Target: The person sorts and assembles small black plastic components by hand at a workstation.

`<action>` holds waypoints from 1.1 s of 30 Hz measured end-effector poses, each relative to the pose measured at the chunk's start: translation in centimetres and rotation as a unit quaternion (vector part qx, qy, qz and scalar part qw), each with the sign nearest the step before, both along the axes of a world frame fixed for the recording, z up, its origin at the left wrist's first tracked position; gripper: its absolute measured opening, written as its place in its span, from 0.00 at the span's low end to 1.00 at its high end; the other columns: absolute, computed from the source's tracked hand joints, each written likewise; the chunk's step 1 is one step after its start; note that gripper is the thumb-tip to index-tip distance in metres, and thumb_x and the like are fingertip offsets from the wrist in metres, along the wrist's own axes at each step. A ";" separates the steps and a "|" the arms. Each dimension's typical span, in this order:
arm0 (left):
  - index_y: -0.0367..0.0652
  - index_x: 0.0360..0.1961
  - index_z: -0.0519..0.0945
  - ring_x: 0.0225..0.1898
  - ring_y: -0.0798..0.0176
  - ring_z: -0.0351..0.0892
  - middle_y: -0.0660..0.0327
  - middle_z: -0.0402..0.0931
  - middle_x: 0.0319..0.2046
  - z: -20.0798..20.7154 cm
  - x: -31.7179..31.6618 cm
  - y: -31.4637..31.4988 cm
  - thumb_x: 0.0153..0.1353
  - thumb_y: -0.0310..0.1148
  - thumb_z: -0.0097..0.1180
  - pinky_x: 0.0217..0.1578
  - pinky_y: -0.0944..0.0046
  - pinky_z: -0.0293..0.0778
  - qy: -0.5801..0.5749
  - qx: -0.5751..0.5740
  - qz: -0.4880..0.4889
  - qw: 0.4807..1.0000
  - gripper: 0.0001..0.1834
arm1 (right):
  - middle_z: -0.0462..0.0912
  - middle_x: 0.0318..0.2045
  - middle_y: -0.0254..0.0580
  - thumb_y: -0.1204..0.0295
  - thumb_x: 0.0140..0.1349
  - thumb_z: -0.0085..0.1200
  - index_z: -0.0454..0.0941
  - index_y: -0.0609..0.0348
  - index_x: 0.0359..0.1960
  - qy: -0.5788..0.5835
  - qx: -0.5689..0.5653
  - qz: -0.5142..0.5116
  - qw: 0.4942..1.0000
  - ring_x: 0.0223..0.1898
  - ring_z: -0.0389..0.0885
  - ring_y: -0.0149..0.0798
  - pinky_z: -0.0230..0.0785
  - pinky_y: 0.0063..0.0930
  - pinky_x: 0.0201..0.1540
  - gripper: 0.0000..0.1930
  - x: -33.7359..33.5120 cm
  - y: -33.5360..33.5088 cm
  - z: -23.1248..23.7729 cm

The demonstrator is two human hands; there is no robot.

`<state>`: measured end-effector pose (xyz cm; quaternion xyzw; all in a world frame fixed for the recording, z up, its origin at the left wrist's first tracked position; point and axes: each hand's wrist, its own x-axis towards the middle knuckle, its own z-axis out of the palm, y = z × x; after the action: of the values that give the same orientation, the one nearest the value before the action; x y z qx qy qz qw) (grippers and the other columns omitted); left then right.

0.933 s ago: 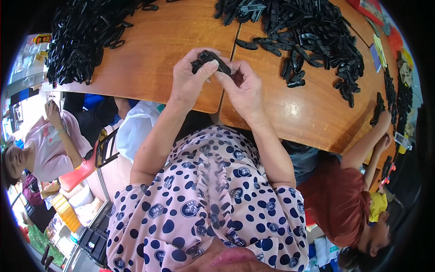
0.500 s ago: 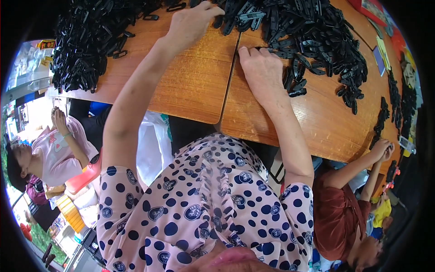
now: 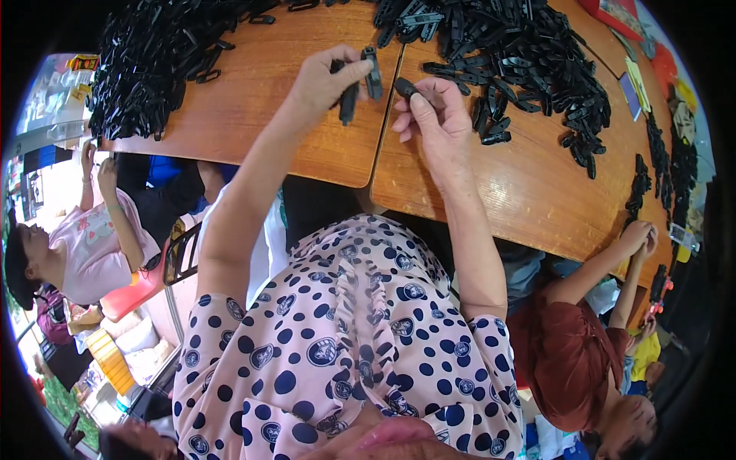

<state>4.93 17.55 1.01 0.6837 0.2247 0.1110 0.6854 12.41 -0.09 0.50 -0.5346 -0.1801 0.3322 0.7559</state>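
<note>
My left hand [image 3: 326, 80] is raised over the wooden table [image 3: 261, 100] and pinches two narrow black plastic strips [image 3: 360, 80] between thumb and fingers. My right hand [image 3: 433, 115] hovers just to their right and grips one small black plastic piece [image 3: 405, 86] at its fingertips. The two hands are close together but apart. A big heap of the same black pieces [image 3: 514, 54] lies just beyond my right hand. My polka-dot top fills the lower middle.
A second heap of black pieces [image 3: 157, 57] covers the table's far left. Smaller rows of black pieces [image 3: 636, 184] lie along the right edge, where a seated person [image 3: 575, 360] rests both hands. Another person in pink [image 3: 84, 245] sits at the left. Coloured packets [image 3: 636, 84] lie at the far right.
My left hand drew back from the far heap with two black strips. My right hand lifted off the table holding one black piece, and both came together again.
</note>
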 end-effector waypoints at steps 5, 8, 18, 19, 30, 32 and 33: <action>0.41 0.34 0.75 0.22 0.75 0.75 0.68 0.74 0.22 0.5 -1.9 -3.4 0.61 0.32 0.58 0.21 0.76 0.68 -0.051 -0.026 0.053 0.997 0.07 | 0.80 0.27 0.39 0.73 0.66 0.48 0.69 0.64 0.47 0.047 0.001 -0.021 0.999 0.20 0.76 0.26 0.65 0.14 0.20 0.11 -2.7 0.8 0.8; 0.39 0.36 0.74 0.22 0.74 0.75 0.67 0.73 0.23 1.2 -2.6 -4.5 0.60 0.28 0.57 0.22 0.75 0.71 -0.053 0.008 0.056 0.997 0.06 | 0.80 0.28 0.38 0.72 0.65 0.50 0.72 0.64 0.43 -0.004 -0.030 -0.041 0.999 0.21 0.75 0.25 0.63 0.16 0.20 0.09 -3.4 0.4 0.8; 0.37 0.42 0.72 0.25 0.68 0.75 0.61 0.73 0.32 1.9 -6.3 -6.4 0.59 0.31 0.59 0.24 0.72 0.75 -0.040 -0.146 0.058 0.987 0.13 | 0.77 0.27 0.49 0.77 0.58 0.56 0.74 0.61 0.39 -0.440 -0.127 -0.117 0.881 0.26 0.79 0.46 0.70 0.32 0.27 0.08 -5.3 0.2 0.5; 0.37 0.42 0.72 0.25 0.68 0.75 0.61 0.73 0.32 1.9 -6.7 -6.3 0.59 0.31 0.59 0.24 0.72 0.75 -0.042 -0.147 0.063 0.986 0.13 | 0.77 0.27 0.49 0.77 0.58 0.56 0.74 0.61 0.39 -0.442 -0.126 -0.111 0.881 0.26 0.79 0.46 0.70 0.32 0.27 0.08 -5.5 0.3 0.5; 0.38 0.46 0.73 0.25 0.71 0.75 0.63 0.72 0.31 0.1 -12.0 -5.2 0.60 0.31 0.59 0.25 0.73 0.75 -0.082 -0.234 0.188 0.950 0.14 | 0.77 0.31 0.44 0.75 0.56 0.57 0.72 0.58 0.42 -0.565 -0.129 -0.005 0.815 0.27 0.79 0.49 0.72 0.37 0.25 0.12 -9.6 3.8 -0.5; 0.38 0.47 0.73 0.26 0.71 0.75 0.63 0.73 0.32 -0.6 -13.3 -4.6 0.60 0.30 0.58 0.25 0.73 0.75 -0.096 -0.247 0.196 0.944 0.15 | 0.77 0.32 0.44 0.74 0.56 0.57 0.72 0.58 0.42 -0.571 -0.130 0.020 0.810 0.27 0.79 0.49 0.72 0.37 0.25 0.12 -10.5 4.3 -0.5; 0.38 0.48 0.73 0.27 0.71 0.76 0.62 0.74 0.32 -1.0 -14.0 -4.4 0.61 0.30 0.57 0.26 0.73 0.75 -0.109 -0.259 0.194 0.940 0.16 | 0.77 0.32 0.45 0.72 0.56 0.58 0.72 0.58 0.43 -0.549 -0.153 0.048 0.820 0.28 0.79 0.49 0.72 0.37 0.26 0.14 -11.1 4.6 -0.3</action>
<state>-9.05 13.20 0.03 0.4097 0.2975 0.2537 0.8242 1.34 4.52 0.21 -0.7277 -0.5378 0.0423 0.4237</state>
